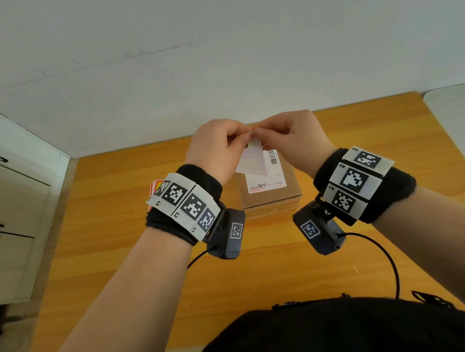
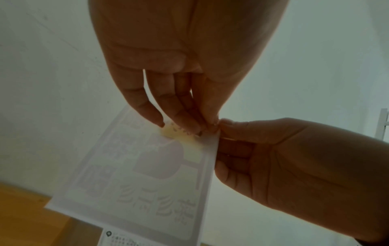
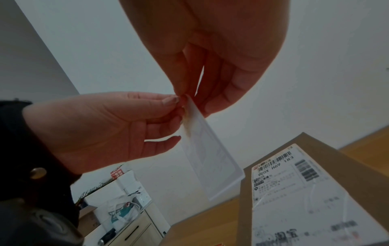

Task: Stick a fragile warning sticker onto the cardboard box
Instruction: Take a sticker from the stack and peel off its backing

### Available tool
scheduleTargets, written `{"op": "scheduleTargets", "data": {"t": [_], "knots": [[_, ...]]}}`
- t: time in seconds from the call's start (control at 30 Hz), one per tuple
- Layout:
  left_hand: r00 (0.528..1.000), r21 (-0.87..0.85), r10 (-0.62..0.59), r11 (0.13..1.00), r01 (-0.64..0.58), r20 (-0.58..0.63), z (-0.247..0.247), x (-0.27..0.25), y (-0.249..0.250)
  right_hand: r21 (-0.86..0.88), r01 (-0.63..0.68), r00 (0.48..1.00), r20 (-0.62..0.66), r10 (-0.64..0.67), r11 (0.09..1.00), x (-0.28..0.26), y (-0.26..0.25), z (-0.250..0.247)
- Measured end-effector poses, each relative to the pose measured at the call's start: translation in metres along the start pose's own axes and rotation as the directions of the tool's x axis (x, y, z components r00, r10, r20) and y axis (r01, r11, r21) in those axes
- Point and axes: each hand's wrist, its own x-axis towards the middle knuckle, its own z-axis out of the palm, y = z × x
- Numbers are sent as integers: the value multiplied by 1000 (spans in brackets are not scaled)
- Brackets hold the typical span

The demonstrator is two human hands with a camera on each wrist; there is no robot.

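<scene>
Head view: left hand (image 1: 218,146) and right hand (image 1: 291,139) pinch sticker (image 1: 252,158) above wooden table (image 1: 105,210).

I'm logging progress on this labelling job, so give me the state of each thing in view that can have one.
sticker: held in the air above the box, pinched at its top corner by both hands, not yet stuck on.
left hand: pinches the sticker's corner.
right hand: pinches the same corner.
cardboard box: closed, on the table, shipping label on top.
stack of stickers: lying on the table, mostly hidden behind the left wrist.
</scene>
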Motion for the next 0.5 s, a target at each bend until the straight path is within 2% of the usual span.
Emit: {"op": "scheduleTargets", "data": {"t": [0.2,0.33,0.5], "knots": [[1000,-36,-19,999,19,-1,2,1,-5,74,-53,999,6,53,996,4,4,2],[993,-119,-113,986,116,30,2,-2,-14,107,-101,994,-37,105,989,7,6,9],[969,-124,-244,961,247,42,-8,-10,-38,120,-148,986,-63,156,982,12,8,19]]}}
